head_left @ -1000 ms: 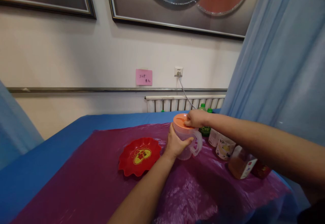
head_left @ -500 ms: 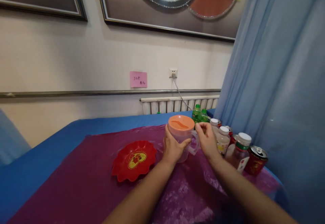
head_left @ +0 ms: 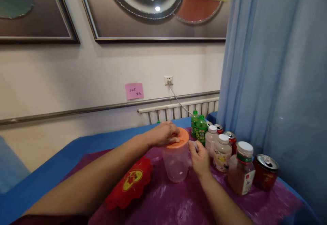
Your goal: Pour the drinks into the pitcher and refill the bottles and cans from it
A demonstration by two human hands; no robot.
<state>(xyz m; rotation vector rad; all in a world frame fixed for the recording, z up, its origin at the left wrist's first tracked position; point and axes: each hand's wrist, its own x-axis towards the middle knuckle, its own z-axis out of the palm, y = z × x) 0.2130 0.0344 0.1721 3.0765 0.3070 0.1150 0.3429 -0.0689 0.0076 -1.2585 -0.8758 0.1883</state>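
Observation:
A clear plastic pitcher [head_left: 176, 165] with an orange lid [head_left: 182, 139] stands upright on purple plastic sheeting. My left hand [head_left: 167, 134] lies over the left part of the lid, its curled fingers on the raised grip. At the pitcher's right side, my right hand [head_left: 199, 157] is wrapped round the handle. Left of the pitcher is a red scalloped plate [head_left: 138, 184] with a yellow design, partly hidden by my left forearm.
Right of the pitcher stand green bottles [head_left: 201, 129], white-capped bottles [head_left: 221, 153], a larger jar-like bottle [head_left: 241, 170] and red cans [head_left: 265, 172]. A blue curtain [head_left: 255, 82] hangs at the right. A radiator [head_left: 178, 111] is behind the table.
My left hand has moved from the pitcher's side up onto the lid. My right hand has closed on the handle. The view has shifted, and the pitcher appears lower in it.

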